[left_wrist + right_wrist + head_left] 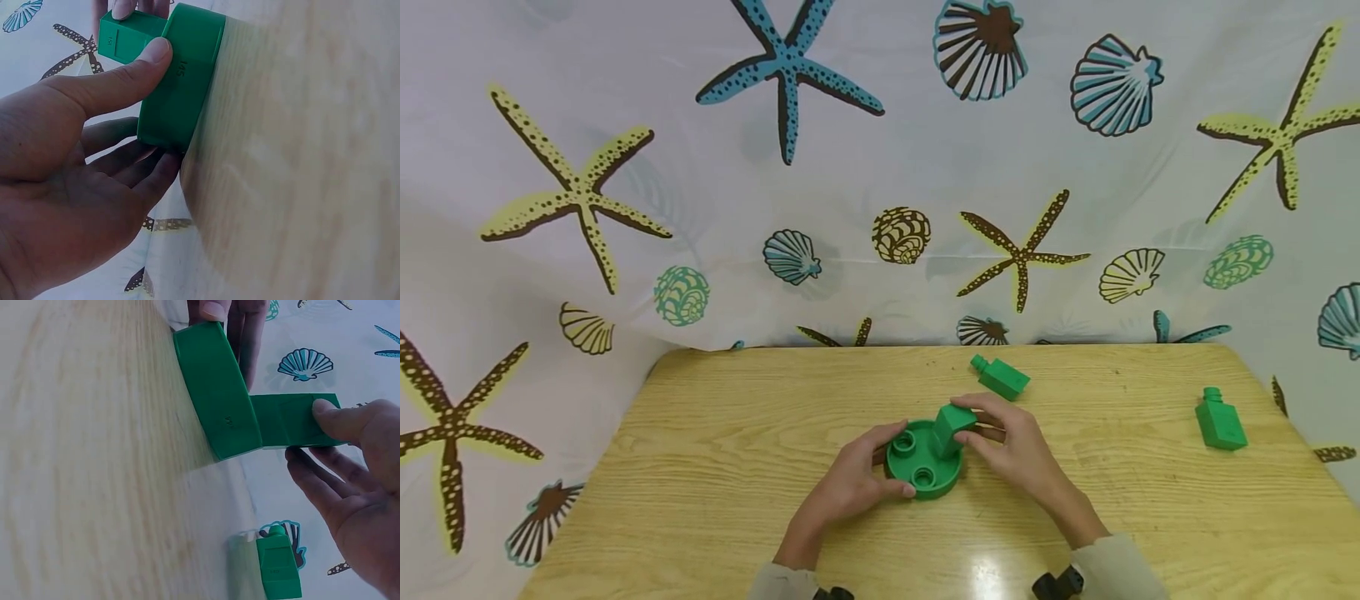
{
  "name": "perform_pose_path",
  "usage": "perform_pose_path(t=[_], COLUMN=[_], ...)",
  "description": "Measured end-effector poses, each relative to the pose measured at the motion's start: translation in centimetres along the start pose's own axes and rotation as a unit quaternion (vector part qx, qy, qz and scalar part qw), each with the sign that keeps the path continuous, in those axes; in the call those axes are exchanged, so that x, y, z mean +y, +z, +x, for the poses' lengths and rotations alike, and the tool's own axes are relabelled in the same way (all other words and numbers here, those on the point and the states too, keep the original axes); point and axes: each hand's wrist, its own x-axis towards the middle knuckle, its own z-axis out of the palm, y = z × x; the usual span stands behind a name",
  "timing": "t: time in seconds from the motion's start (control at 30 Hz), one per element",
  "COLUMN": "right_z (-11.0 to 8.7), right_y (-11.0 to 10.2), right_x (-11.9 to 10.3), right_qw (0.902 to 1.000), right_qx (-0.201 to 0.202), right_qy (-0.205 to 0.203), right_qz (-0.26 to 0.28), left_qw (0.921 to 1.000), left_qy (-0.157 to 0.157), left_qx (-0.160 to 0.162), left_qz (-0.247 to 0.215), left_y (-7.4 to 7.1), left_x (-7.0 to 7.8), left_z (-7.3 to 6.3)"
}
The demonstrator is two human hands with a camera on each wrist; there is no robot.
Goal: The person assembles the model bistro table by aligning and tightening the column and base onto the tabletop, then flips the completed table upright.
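A round green base (942, 482) with a raised rim lies on the table, and two ring-shaped sockets show inside it. My left hand (853, 479) grips it from the left, the thumb on its near side and the fingers round the far side. On the base's right part stands a green rectangular block (953, 427), upright. My right hand (1018, 450) pinches the block near its top between thumb and fingers. In the right wrist view the block (284, 419) meets the base (215, 390); its lower end is hidden inside the rim.
Behind the right hand, a green bottle-shaped block (1003, 379) with a threaded neck lies on its side. Another such block (1221, 423) lies far right on the wooden table (737, 450). A curtain (880, 167) printed with starfish and shells hangs behind the table.
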Motion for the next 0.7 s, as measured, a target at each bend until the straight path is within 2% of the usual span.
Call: perform_pose_path(t=[0.4, 0.7], right_z=[-0.50, -0.43], right_y=[0.68, 0.38], right_x=[0.10, 0.24], right_qw=[0.9989, 0.9992], right_qx=[0.038, 0.027], right_qy=[0.012, 0.000], right_qz=[-0.022, -0.027], left_qw=[1.0000, 1.0000], left_qy=[-0.006, -0.005], left_qx=[-0.006, -0.003], left_qz=[-0.003, -0.005], left_y=[0.03, 0.14], left_x=[0.05, 0.15], left_z=[0.09, 0.17])
